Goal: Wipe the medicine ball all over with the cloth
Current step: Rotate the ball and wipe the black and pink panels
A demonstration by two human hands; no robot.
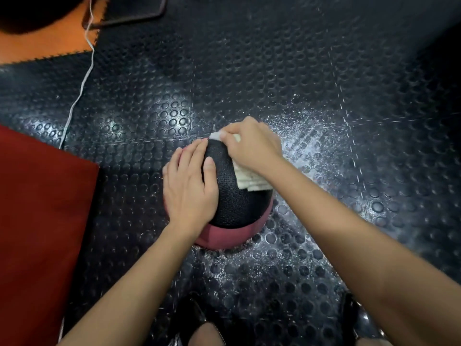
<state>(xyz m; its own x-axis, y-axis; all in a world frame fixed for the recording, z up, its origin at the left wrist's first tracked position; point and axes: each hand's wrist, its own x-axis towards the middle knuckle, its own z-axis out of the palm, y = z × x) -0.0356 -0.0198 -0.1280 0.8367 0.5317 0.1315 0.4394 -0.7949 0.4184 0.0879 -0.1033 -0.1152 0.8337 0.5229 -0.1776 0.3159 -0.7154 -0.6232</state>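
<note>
A black and pink medicine ball (233, 203) sits on the studded black rubber floor in the middle of the view. My left hand (189, 188) lies flat on the ball's left side with straight fingers, steadying it. My right hand (252, 143) presses a folded white cloth (249, 179) against the ball's far upper right side; its fingers curl over the cloth's top edge, and most of the cloth is hidden under the hand and wrist.
A red mat (42, 221) lies to the left. A white cable (82, 81) runs across the floor from the top left. An orange floor patch (47, 43) is at the far left. My feet (199, 325) are below the ball.
</note>
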